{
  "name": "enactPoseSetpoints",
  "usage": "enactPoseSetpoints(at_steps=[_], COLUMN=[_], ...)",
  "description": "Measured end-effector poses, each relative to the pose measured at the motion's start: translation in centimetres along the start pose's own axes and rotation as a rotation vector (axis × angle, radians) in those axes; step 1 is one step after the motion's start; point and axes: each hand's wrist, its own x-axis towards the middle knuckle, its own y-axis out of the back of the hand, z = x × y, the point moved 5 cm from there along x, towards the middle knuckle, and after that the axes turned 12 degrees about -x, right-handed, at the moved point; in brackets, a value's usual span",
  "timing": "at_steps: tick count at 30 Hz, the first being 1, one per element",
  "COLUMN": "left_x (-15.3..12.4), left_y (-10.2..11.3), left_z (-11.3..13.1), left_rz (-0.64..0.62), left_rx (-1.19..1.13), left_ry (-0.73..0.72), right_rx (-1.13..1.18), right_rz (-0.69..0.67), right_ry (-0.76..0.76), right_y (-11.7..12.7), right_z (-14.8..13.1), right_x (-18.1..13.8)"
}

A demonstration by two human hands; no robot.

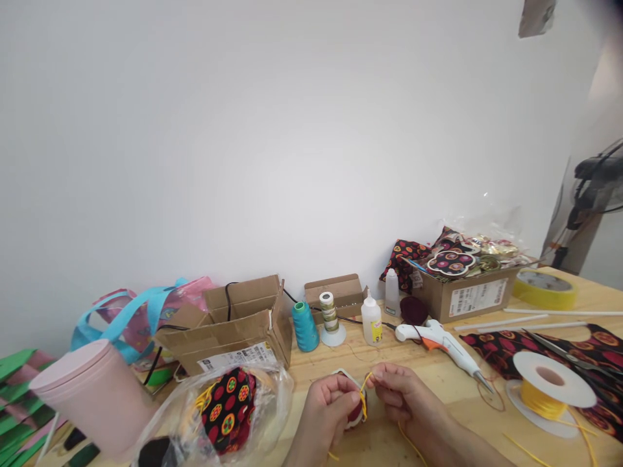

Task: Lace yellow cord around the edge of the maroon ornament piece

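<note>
Both hands meet low in the middle of the head view, just above the wooden table. My left hand [331, 408] is closed on a yellow cord [363, 397], thumb pressed against the fingers. Between the hands, partly hidden by my left fingers, is a dark red patch with a pale edge [354, 420]. My right hand [396, 389] pinches another stretch of the same cord between thumb and forefinger. A loop of cord stands up at the fingertips, and loose lengths trail below both hands. The spool of yellow cord [552, 383] sits to the right.
Behind my hands stand a teal thread cone [305, 327], a glue bottle [372, 321] and a white glue gun [445, 347]. Cardboard boxes [233, 324] and a pink canister [95, 395] are left. Scissors [569, 350] lie on patterned fabric at right; a plastic bag [272, 395] lies near my left hand.
</note>
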Motion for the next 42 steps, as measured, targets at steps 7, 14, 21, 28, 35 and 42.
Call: enactPoseSetpoints(at_steps=[7, 14, 21, 28, 35, 42], left_x=[0.0, 0.4, 0.3, -0.3, -0.1, 0.3], left_y=[0.5, 0.7, 0.3, 0.1, 0.3, 0.7], left_z=[-0.2, -0.7, -0.4, 0.0, -0.2, -0.4], left_rz=[0.012, 0.141, 0.101, 0.031, 0.023, 0.059], left_rx=[0.0, -0.015, -0.04, -0.036, -0.082, -0.054], left_ry=[0.021, 0.015, -0.028, 0.003, -0.013, -0.031], right_rx=[-0.042, -0.07, -0.076, -0.08, -0.085, -0.355], right_rz=[-0.049, -0.065, -0.189, -0.128, -0.071, -0.053], right_ry=[-0.024, -0.018, 0.126, 0.138, 0.072, 0.122], right_y=[-0.1, -0.2, -1.4, -0.6, 0.1, -0.4], right_z=[-0.4, -0.3, -1.1, -1.0, -0.7, -1.4], right_x=[-0.3, -0.2, -0.9, -0.6, -0.3, -0.4])
